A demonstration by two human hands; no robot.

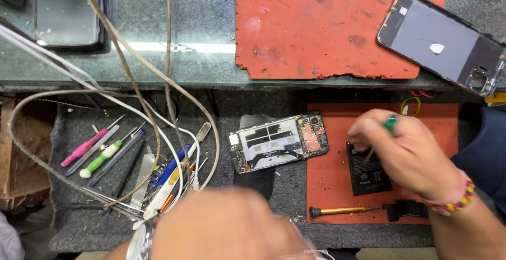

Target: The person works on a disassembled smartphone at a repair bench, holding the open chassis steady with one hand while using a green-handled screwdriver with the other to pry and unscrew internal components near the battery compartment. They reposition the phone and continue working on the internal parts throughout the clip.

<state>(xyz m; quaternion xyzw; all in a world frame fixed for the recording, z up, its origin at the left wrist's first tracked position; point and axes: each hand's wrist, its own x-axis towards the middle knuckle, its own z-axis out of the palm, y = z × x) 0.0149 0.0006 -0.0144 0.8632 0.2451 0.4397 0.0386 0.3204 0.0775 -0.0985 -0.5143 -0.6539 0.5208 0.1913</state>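
2 hands are at work over a messy bench. The right hand [406, 152] is curled and pinches a small tool with a green top [390, 122]; its thin tip points down at a black battery [368, 169] lying on the lower orange mat [337, 186]. The left hand [226, 225] is low, close to me and blurry, so I cannot tell if it is spread or holding anything.

I think the job is about half done. The opened phone [279, 142] lies face down just left of the mat with its back off and its insides showing. The battery is out of it. The back cover [445, 41] sits well apart on the top shelf, partly on the big orange mat [337, 22]. Nothing is put back together yet.

The battery has white print and little signs on its black face. The back cover has 1 small white sticker in its middle. A yellow screwdriver [342, 211] lies near the mat's bottom edge. Many coloured tools [113, 157] lie on the left under the wires [158, 80].
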